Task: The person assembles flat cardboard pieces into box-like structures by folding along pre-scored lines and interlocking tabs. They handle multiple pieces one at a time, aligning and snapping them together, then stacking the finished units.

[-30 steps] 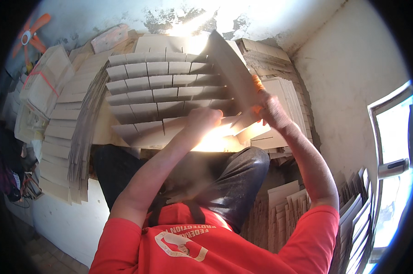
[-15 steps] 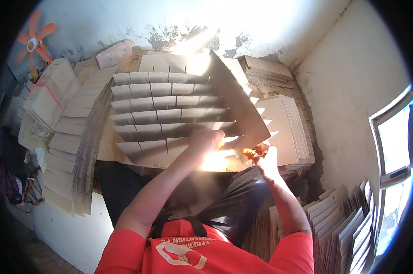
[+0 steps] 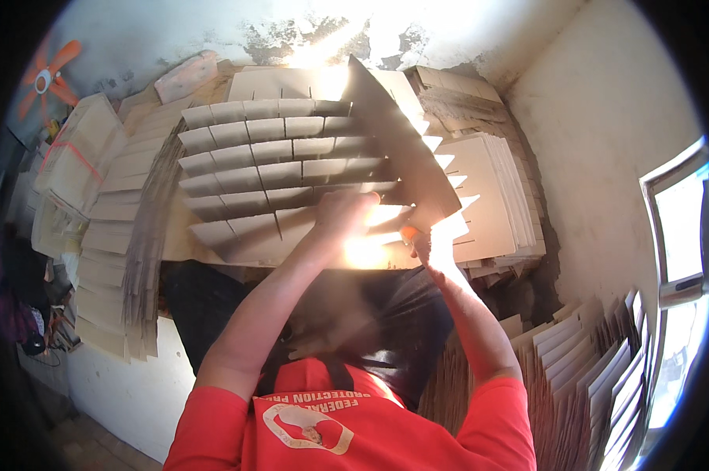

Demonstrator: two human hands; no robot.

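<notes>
Several slotted cardboard strips (image 3: 280, 174) stand on edge in rows in front of me. A longer cardboard strip (image 3: 405, 149) crosses their right ends at a slant, its near corner close to my right hand. My left hand (image 3: 350, 210) is closed at the nearest row, its fingers around the upper edge of a strip and partly lost in glare. Just below the crossing strip's near corner, my right hand (image 3: 433, 247) is closed with thumb and fingers pinched at the cardboard. Bright sunlight washes out the fingertips and the joints there.
Flat cardboard sheets (image 3: 488, 196) are stacked to the right on the table. Layered cardboard pieces (image 3: 119, 243) and a red-banded bundle (image 3: 80, 161) lie to the left. More sheets (image 3: 582, 361) stand on edge low at the right. An orange fan (image 3: 48, 78) is far left.
The whole view has shifted, so the table sits higher in the picture. My right hand has moved slightly left, nearer the crossing strip's corner. My left hand stays at the nearest row.
</notes>
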